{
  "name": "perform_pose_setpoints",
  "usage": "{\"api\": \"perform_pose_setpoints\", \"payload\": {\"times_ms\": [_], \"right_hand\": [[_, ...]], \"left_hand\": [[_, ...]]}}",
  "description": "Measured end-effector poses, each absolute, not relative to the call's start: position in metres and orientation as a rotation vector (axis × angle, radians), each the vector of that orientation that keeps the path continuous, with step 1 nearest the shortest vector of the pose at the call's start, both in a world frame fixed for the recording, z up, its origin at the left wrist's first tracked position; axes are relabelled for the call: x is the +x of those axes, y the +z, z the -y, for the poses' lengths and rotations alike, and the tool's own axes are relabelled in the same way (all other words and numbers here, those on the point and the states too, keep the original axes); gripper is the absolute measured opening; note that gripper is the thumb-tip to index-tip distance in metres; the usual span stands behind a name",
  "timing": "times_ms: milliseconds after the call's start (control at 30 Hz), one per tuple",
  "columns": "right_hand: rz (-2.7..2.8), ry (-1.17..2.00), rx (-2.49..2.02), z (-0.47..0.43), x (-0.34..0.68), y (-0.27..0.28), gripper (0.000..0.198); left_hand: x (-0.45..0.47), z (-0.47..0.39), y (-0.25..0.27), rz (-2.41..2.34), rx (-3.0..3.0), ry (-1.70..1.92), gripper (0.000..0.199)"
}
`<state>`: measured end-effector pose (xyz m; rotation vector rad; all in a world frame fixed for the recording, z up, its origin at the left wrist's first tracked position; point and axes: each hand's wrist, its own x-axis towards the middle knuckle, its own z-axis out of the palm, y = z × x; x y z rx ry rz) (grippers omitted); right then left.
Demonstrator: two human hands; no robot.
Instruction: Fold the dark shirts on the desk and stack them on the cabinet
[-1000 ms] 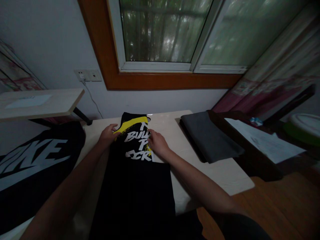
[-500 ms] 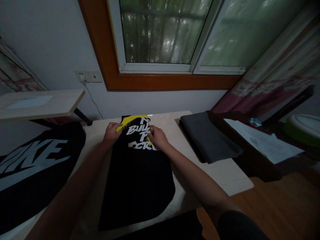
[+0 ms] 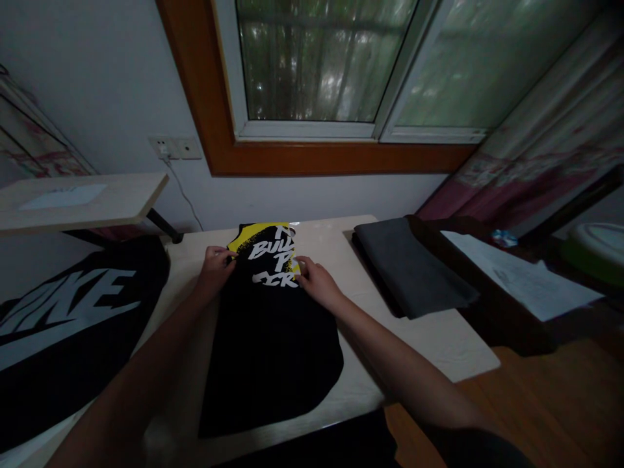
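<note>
A black shirt [image 3: 273, 357] with a yellow patch and white lettering lies folded lengthwise on the pale table [image 3: 433, 338]. My left hand [image 3: 214, 270] pinches its left edge beside the yellow print, thumb and fingers closed on the cloth. On the opposite side, my right hand [image 3: 318, 281] has thumb and fingertips closed on the right edge, next to the lettering. The shirt's lower part spreads flat toward me, its near right corner rounded.
A black garment with large white letters [image 3: 73, 312] lies at the left, partly under a raised wooden shelf [image 3: 121, 192]. Folded grey cloth [image 3: 414, 266] rests at the table's right. Beyond it is a white paper sheet [image 3: 521, 276]. A socket with a plug [image 3: 166, 148] is on the wall.
My right hand has shifted slightly down and outward along the shirt's right edge. My left hand has moved slightly lower on the left edge. The view has shifted a little.
</note>
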<state>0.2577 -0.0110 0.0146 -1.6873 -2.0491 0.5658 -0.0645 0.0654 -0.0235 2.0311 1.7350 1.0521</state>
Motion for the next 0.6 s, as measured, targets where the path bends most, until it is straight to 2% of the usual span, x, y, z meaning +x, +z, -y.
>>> {"api": "perform_pose_setpoints", "payload": {"times_ms": [300,600], "right_hand": [[2.012,0.489,-1.758,-0.02,0.258,0.022,0.046],[2.088,0.734,-1.58,0.005,0.302,0.025,0.041]], "left_hand": [[-0.05,-0.107,-0.017,-1.768,2.022,1.074,0.022],[-0.049,-0.057,-0.026,-1.783,2.287,0.995,0.022]]}}
